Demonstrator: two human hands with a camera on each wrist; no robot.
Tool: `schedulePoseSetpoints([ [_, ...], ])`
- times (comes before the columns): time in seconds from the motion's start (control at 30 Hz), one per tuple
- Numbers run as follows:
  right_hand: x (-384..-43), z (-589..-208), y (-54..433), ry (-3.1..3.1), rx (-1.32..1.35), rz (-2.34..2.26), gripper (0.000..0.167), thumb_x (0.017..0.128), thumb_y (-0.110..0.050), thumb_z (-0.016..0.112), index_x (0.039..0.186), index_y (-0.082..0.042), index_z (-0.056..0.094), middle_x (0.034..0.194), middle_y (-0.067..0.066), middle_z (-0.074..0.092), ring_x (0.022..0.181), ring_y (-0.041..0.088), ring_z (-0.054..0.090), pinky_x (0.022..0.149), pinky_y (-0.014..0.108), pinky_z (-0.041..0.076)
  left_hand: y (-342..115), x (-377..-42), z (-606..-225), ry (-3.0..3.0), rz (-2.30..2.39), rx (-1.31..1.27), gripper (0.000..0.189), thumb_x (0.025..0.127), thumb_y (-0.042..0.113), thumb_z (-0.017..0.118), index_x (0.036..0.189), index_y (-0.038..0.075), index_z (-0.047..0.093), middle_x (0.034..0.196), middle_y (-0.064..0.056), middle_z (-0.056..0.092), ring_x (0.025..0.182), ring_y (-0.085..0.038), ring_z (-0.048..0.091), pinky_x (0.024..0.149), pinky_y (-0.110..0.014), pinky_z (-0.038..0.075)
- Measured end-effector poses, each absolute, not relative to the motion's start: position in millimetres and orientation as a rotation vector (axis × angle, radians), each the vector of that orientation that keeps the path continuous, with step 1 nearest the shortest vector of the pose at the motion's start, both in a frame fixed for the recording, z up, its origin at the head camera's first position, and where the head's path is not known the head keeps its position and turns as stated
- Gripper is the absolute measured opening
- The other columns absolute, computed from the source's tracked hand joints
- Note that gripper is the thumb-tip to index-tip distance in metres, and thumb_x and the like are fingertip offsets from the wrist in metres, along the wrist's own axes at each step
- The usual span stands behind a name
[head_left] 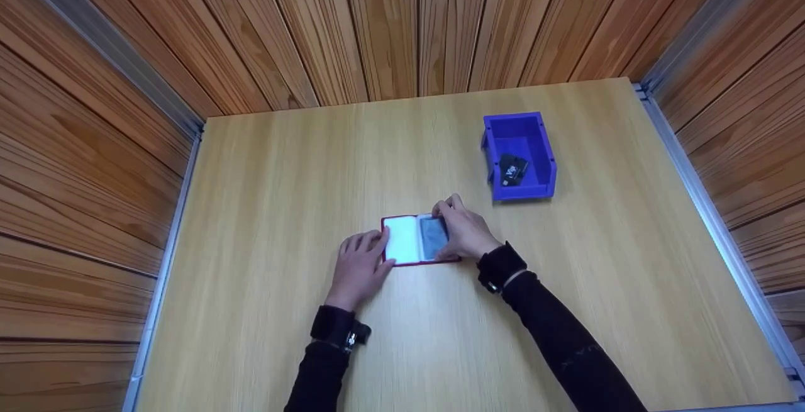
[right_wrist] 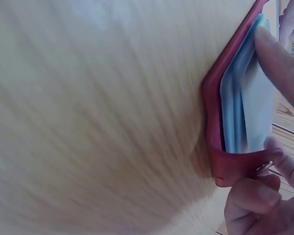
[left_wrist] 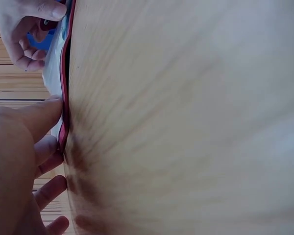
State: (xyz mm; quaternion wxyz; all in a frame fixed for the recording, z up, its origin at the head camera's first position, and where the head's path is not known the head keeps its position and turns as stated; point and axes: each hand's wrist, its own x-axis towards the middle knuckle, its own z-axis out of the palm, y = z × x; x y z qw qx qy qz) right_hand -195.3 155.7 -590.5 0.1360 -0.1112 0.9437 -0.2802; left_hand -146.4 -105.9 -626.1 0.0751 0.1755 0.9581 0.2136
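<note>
A red card holder (head_left: pixel 401 265) lies spread on the table, with pale clear sleeves (head_left: pixel 402 240) on the left and a bluish one (head_left: pixel 433 238) on the right. My left hand (head_left: pixel 361 268) rests at its left edge, thumb and forefinger touching the border, the other fingers loosely extended. At the right side my right hand (head_left: pixel 465 231) pinches the holder. In the right wrist view, one finger (right_wrist: pixel 279 68) lies on the sleeves, while other fingers (right_wrist: pixel 255 196) hold the red flap (right_wrist: pixel 240 166) with a metal snap. The flap's outer side is partly hidden.
A purple bin (head_left: pixel 542 148) stands behind and right of my right hand. Inside it lie dark cards (head_left: pixel 513 170), one marked VIP. Wood-panelled walls (head_left: pixel 377 28) and metal rails (head_left: pixel 166 236) border the wooden table (head_left: pixel 283 185).
</note>
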Motion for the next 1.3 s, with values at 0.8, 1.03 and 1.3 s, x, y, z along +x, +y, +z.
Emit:
schedulePoseSetpoints([
  [0.8,-210,-586,163,2.643,-0.112,-0.92,0.039,0.078,-0.036,0.091,0.083,-0.013,0.059,0.079,-0.003,0.054,0.076,0.017,0.054,0.072,0.033,0.043,-105,-147,-625,2.854,0.648,0.501,0.066,0.105,0.048,0.054,0.162,0.023,0.034,0.156,-0.005,0.047,0.145,-0.032,0.039,0.124,-0.055,0.023],
  [1.03,-208,-582,163,2.691,-0.091,-1.103,0.029,0.096,-0.031,0.073,0.073,-0.014,0.07,0.065,-0.006,0.064,0.061,0.01,0.054,0.064,0.028,0.042,-105,-147,-625,2.878,0.656,0.505,0.065,0.105,0.045,0.055,0.162,0.021,0.037,0.154,-0.006,0.048,0.145,-0.033,0.039,0.123,-0.056,0.024],
  [1.3,-205,-579,156,2.614,-0.09,-1.296,0.028,0.101,-0.027,0.068,0.084,-0.009,0.081,0.07,0.001,0.075,0.062,0.007,0.059,0.065,0.025,0.044,-106,-147,-624,2.879,0.658,0.539,0.065,0.104,0.044,0.056,0.161,0.019,0.038,0.152,-0.008,0.05,0.143,-0.034,0.041,0.123,-0.056,0.024],
])
